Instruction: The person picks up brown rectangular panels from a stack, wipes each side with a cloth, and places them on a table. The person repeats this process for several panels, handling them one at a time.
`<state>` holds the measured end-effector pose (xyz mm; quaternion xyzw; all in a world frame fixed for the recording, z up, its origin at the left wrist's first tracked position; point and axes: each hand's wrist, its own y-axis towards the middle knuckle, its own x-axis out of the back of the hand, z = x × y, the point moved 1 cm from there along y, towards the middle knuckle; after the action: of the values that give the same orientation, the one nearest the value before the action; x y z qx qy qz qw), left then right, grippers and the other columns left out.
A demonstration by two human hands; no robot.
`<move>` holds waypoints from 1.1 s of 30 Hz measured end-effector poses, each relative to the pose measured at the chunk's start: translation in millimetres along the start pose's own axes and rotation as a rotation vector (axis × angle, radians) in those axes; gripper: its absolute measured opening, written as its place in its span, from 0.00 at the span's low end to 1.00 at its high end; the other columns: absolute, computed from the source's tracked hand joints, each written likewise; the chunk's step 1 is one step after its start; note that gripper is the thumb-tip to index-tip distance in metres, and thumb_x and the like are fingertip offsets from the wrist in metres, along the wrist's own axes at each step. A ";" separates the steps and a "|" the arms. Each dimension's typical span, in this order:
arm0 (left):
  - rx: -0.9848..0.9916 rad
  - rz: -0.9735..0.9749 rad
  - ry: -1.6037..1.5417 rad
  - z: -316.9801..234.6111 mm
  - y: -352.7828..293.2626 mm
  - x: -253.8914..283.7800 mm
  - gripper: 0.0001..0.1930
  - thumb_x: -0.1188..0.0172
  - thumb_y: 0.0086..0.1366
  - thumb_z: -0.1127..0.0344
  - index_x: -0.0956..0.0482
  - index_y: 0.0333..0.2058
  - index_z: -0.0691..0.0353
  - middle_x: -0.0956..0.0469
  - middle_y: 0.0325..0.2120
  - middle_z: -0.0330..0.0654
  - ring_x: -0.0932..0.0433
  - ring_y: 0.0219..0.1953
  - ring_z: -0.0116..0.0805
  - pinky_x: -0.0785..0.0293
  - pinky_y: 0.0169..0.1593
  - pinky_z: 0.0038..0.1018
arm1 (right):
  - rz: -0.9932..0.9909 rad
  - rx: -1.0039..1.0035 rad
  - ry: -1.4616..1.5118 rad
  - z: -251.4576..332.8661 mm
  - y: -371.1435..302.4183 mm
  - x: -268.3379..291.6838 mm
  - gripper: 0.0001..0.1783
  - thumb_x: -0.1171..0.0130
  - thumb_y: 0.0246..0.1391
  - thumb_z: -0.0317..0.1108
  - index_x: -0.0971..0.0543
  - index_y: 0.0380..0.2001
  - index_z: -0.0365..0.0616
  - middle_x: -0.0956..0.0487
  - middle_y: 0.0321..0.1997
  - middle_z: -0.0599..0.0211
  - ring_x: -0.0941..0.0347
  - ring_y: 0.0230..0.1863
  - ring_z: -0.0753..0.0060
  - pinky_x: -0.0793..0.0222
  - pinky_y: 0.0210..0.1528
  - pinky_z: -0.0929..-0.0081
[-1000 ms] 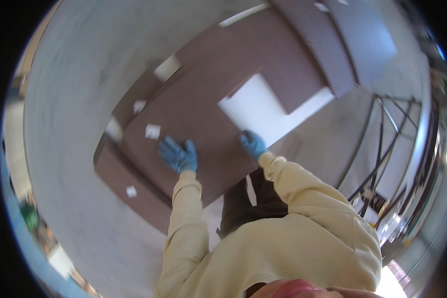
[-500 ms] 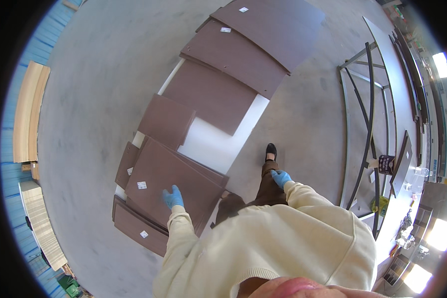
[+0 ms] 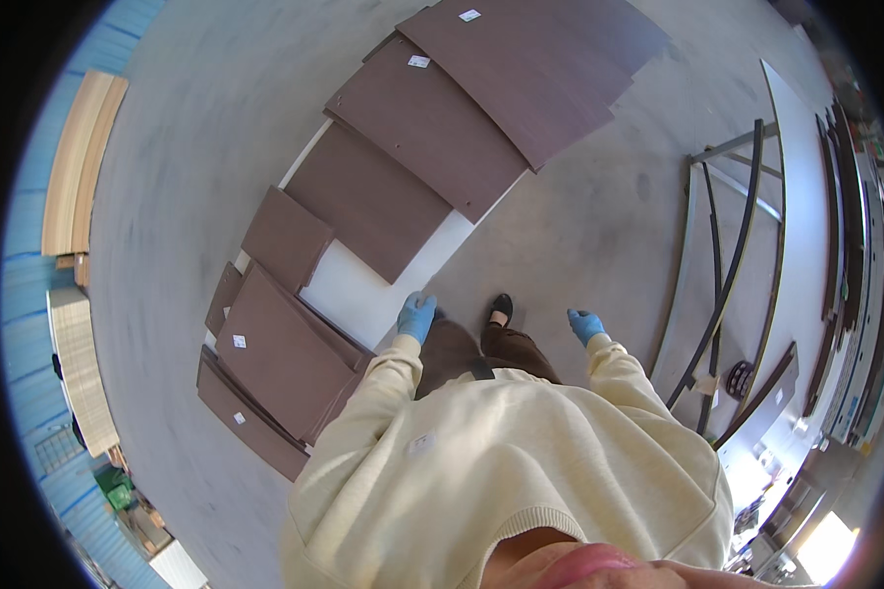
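Left hand near brown boards and right hand farther off were seen empty, loosely curled; pause judged, firm grip needed for lifting.

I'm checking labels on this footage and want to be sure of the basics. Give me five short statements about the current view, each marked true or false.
1. The left hand and right hand wear blue gloves. True.
2. The right hand is gripping a brown panel. False: it is apart from the brown panels, above bare floor in the view.
3. A white sheet shows between some of the brown panels. True.
4. The metal frame is at the picture's left. False: the metal frame is at the right.
5. The sweatshirt is cream. True.
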<state>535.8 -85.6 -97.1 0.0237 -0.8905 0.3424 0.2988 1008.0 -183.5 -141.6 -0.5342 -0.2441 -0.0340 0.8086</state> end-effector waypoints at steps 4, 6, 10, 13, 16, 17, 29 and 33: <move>0.084 0.034 -0.249 -59.5 18.7 -25.3 0.17 0.32 0.64 0.50 0.16 0.43 0.55 0.21 0.31 0.32 0.28 0.33 0.26 0.25 0.42 0.29 | 0.013 0.074 0.020 58.3 38.1 49.5 0.35 0.42 0.60 0.59 0.18 0.57 0.40 0.18 0.59 0.49 0.24 0.64 0.49 0.31 0.66 0.59; 0.263 0.103 -0.284 -83.2 30.8 -33.8 0.16 0.33 0.64 0.50 0.16 0.43 0.54 0.21 0.31 0.31 0.27 0.33 0.27 0.25 0.41 0.27 | 0.019 0.139 0.057 97.6 53.9 68.1 0.33 0.42 0.61 0.58 0.18 0.56 0.40 0.17 0.58 0.49 0.23 0.63 0.50 0.31 0.66 0.59; 0.345 0.092 -0.383 -128.0 78.3 -68.6 0.14 0.34 0.65 0.51 0.16 0.42 0.52 0.24 0.27 0.30 0.28 0.28 0.26 0.28 0.34 0.26 | 0.030 0.239 0.017 172.8 76.9 110.4 0.31 0.41 0.63 0.55 0.18 0.56 0.38 0.15 0.52 0.56 0.20 0.54 0.59 0.28 0.60 0.63; 0.366 0.168 -0.363 -161.3 127.7 -95.6 0.13 0.34 0.65 0.50 0.16 0.41 0.51 0.26 0.24 0.29 0.30 0.24 0.24 0.31 0.29 0.26 | 0.014 0.288 -0.072 221.1 97.4 151.9 0.31 0.41 0.64 0.54 0.19 0.56 0.37 0.15 0.53 0.57 0.19 0.53 0.60 0.27 0.60 0.64; 0.312 0.187 -0.337 -206.4 170.3 -133.8 0.14 0.34 0.66 0.50 0.16 0.41 0.51 0.28 0.23 0.29 0.32 0.22 0.23 0.33 0.27 0.27 | -0.020 0.302 -0.111 252.2 129.2 198.7 0.31 0.40 0.64 0.53 0.19 0.57 0.37 0.16 0.55 0.55 0.20 0.57 0.56 0.28 0.62 0.62; 0.266 0.170 -0.318 -225.8 184.2 -147.1 0.14 0.34 0.66 0.49 0.16 0.41 0.51 0.28 0.23 0.29 0.32 0.22 0.23 0.32 0.27 0.27 | -0.049 0.281 -0.128 261.0 143.7 211.8 0.31 0.40 0.64 0.53 0.19 0.57 0.37 0.16 0.56 0.54 0.20 0.58 0.56 0.29 0.62 0.62; 0.397 -0.013 -0.076 -397.7 267.8 -216.5 0.32 0.34 0.64 0.45 0.23 0.54 0.70 0.19 0.52 0.56 0.20 0.53 0.49 0.26 0.58 0.41 | -0.301 0.129 0.091 360.2 323.8 319.7 0.38 0.37 0.61 0.54 0.26 0.65 0.36 0.21 0.63 0.48 0.25 0.64 0.51 0.30 0.65 0.60; 0.385 -0.101 -0.162 -423.8 269.6 -240.6 0.42 0.32 0.60 0.41 0.27 0.60 0.73 0.23 0.58 0.63 0.23 0.60 0.57 0.28 0.63 0.42 | -0.082 0.112 0.274 419.1 356.8 345.8 0.39 0.34 0.60 0.53 0.28 0.66 0.37 0.21 0.62 0.53 0.24 0.61 0.57 0.30 0.64 0.60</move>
<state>885.3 345.8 -140.9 0.1525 -0.8275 0.4875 0.2329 1274.3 409.0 -164.8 -0.4680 -0.1544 -0.1258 0.8610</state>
